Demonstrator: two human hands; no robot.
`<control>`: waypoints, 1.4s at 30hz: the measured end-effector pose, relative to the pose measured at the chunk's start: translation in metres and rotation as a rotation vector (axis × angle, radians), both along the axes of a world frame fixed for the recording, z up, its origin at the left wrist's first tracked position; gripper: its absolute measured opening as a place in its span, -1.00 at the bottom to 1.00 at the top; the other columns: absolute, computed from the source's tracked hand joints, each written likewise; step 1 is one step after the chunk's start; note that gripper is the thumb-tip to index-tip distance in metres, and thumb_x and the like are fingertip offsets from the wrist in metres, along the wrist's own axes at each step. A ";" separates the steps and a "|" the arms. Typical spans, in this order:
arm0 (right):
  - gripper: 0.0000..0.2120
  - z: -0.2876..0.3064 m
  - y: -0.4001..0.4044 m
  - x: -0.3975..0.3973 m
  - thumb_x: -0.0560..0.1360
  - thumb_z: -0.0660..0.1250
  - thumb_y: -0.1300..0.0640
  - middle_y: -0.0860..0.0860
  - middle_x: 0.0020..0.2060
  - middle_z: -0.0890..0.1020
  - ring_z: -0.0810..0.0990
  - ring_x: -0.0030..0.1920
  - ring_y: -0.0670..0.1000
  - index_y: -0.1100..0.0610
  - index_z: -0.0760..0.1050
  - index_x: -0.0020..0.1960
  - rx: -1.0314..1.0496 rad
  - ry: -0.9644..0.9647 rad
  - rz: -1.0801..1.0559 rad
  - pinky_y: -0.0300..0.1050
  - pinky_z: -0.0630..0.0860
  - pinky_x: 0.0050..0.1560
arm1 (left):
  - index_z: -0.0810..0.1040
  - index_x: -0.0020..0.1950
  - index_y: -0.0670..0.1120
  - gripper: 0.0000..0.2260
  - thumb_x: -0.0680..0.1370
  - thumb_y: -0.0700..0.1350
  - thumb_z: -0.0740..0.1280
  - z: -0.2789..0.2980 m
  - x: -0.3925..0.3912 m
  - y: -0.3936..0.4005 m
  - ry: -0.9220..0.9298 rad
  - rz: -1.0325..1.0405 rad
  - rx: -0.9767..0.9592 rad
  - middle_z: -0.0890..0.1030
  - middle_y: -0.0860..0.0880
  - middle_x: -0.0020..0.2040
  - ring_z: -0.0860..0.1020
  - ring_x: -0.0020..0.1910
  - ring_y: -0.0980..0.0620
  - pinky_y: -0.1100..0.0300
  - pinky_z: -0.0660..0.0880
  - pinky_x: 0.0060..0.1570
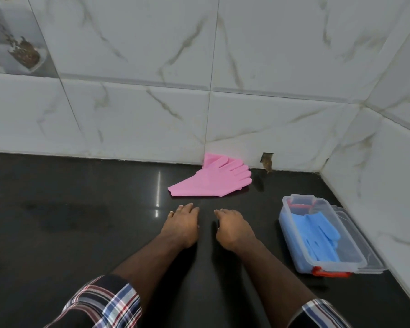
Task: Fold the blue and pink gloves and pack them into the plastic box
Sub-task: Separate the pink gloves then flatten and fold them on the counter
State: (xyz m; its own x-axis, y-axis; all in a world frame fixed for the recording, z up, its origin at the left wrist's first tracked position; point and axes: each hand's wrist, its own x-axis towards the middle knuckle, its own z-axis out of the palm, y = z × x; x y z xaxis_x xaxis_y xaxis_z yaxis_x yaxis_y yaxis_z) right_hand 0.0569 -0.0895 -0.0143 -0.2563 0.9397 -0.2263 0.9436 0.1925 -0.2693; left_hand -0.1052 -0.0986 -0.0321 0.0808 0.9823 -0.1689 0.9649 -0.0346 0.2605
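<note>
Now the pink gloves (212, 179) lie straight ahead, cuffs pointing left, near both hands. The left hand (181, 224) and right hand (232, 229) hold nothing, maybe loosely curled.

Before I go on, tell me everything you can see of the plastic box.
The plastic box is a clear, oblong tub with rounded corners and red latches at both short ends. It sits open and upright on the dark counter, near the tiled right wall, right of the right hand, apart from it. The blue gloves lie inside. Its clear lid appears to lie flat along its far side.
</note>
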 end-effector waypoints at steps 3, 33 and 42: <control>-0.40 -0.002 0.010 -0.009 0.55 0.22 0.17 0.02 0.53 0.24 0.13 0.54 0.12 0.06 0.16 0.56 0.002 -0.019 -0.022 0.11 0.25 0.48 | 0.13 0.60 -0.06 -0.45 0.64 -0.03 0.21 -0.002 -0.009 0.009 0.030 -0.010 -0.018 0.09 -0.10 0.63 0.06 0.60 -0.16 -0.13 0.07 0.55; -0.41 -0.005 0.098 -0.020 0.45 0.43 0.27 0.17 0.31 0.52 0.44 0.35 0.17 0.19 0.37 0.44 -0.361 1.726 -0.974 0.03 0.45 0.25 | 0.22 0.57 -0.02 -0.42 0.56 -0.02 0.28 0.000 -0.036 0.061 -0.054 -0.074 -0.013 0.21 -0.04 0.58 0.17 0.55 -0.07 -0.11 0.18 0.49; -0.70 0.006 0.097 -0.012 0.46 0.41 0.35 0.17 0.08 0.64 0.63 0.02 0.07 0.30 0.54 0.19 -0.402 1.851 -0.949 -0.16 0.57 -0.06 | 0.54 0.27 0.01 -0.70 0.54 -0.06 0.28 0.013 -0.016 0.068 -0.247 -0.005 0.186 0.56 -0.03 0.24 0.50 0.26 -0.06 0.00 0.46 0.25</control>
